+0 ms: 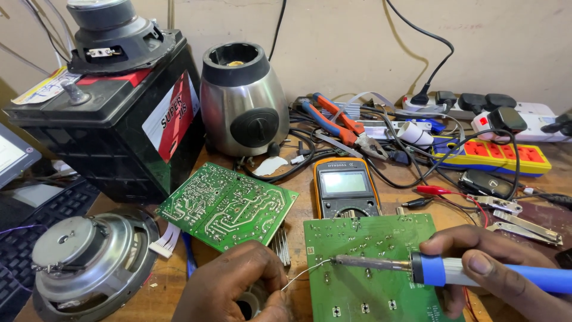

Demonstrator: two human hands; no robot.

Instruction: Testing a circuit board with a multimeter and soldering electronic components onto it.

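The right hand [476,268] grips a blue-handled soldering iron [417,267] with fingers closed around the handle; its metal tip points left and meets the near green circuit board [381,262] at the board's left part. The left hand [238,286] sits near and to the left of that board, its thumb and fingertips pinched shut on a thin solder wire [304,273], whose free end rises to the right and touches the iron's tip. The board lies flat on the wooden table [167,292], just below both tools. A second green circuit board [226,206] lies tilted to the far left of it. A multimeter [345,186] rests just beyond the near board. Further left stand a loose speaker [89,256], a black battery [107,131] and a steel blender base [243,101].
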